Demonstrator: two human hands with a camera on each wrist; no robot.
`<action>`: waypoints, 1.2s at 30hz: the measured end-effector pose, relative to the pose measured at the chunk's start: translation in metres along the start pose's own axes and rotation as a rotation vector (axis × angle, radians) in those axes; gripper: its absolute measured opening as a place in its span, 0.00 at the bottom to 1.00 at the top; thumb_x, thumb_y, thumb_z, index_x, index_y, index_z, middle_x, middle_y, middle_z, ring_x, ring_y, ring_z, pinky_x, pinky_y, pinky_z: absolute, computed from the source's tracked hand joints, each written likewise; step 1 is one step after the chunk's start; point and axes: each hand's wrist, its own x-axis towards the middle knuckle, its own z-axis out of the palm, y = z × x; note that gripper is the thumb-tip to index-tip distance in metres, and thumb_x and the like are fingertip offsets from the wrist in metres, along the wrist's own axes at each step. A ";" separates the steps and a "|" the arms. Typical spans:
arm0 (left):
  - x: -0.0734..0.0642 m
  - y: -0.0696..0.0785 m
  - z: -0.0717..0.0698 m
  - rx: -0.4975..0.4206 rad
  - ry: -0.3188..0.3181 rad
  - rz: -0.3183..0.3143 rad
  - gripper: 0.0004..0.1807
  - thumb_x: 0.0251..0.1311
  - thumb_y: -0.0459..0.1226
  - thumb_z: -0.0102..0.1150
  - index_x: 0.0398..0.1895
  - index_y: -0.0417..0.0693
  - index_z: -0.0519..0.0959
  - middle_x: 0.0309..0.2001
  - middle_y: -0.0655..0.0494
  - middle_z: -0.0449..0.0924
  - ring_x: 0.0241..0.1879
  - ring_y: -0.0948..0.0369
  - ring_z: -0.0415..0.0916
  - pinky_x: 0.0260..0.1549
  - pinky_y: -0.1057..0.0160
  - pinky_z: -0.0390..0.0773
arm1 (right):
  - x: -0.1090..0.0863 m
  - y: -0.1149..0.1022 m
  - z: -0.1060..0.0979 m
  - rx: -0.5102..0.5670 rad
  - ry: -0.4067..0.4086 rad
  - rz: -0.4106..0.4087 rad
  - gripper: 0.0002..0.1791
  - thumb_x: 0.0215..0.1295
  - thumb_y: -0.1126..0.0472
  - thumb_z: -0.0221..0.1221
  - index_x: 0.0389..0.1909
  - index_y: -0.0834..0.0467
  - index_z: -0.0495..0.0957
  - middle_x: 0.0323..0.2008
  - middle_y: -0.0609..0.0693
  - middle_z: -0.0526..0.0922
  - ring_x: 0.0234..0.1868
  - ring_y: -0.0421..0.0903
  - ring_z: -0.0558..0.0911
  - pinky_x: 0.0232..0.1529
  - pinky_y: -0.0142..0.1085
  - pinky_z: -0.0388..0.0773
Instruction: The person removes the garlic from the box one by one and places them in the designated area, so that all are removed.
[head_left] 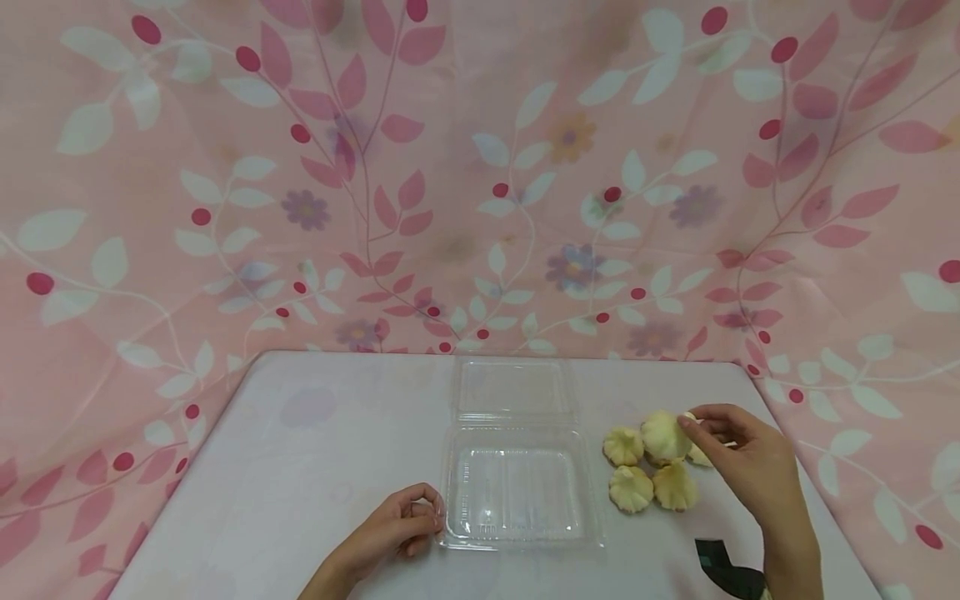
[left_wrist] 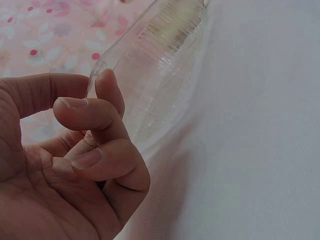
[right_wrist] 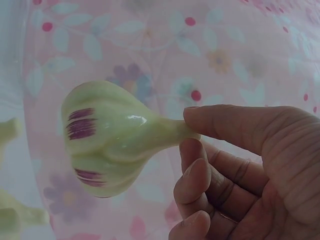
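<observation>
My right hand pinches a pale green-white garlic bulb by its stem, between thumb and fingertips. Purple streaks mark the bulb's glossy skin, and in the head view it overlaps the other garlic bulbs on the table. At the near left corner of a clear plastic clamshell box, my left hand grips the rim between thumb and forefinger, its other fingers curled. The box lies with its lid folded back behind it, and nothing shows inside.
The garlic bulbs form a loose group right of the box on a white-covered table. A black strap shows by the right wrist. A pink floral cloth hangs behind the table and along both sides.
</observation>
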 end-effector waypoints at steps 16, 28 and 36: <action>0.000 0.000 0.000 -0.002 -0.001 0.000 0.14 0.67 0.34 0.56 0.47 0.30 0.69 0.33 0.50 0.80 0.18 0.67 0.63 0.18 0.70 0.65 | -0.002 0.019 -0.013 -0.051 0.042 0.094 0.18 0.60 0.47 0.69 0.43 0.57 0.85 0.26 0.43 0.83 0.27 0.32 0.76 0.24 0.29 0.71; 0.000 0.000 0.001 -0.004 0.006 0.000 0.13 0.66 0.34 0.58 0.47 0.32 0.70 0.31 0.49 0.79 0.18 0.67 0.63 0.18 0.70 0.64 | -0.009 0.037 -0.025 -0.054 0.048 0.124 0.19 0.59 0.46 0.69 0.42 0.57 0.85 0.24 0.36 0.83 0.27 0.28 0.77 0.25 0.28 0.69; -0.001 0.000 0.001 0.007 0.010 0.001 0.15 0.66 0.34 0.57 0.47 0.29 0.69 0.31 0.50 0.79 0.18 0.67 0.63 0.18 0.70 0.64 | -0.012 0.043 -0.028 -0.068 0.062 0.230 0.24 0.58 0.43 0.69 0.42 0.60 0.84 0.23 0.37 0.82 0.26 0.28 0.75 0.24 0.28 0.69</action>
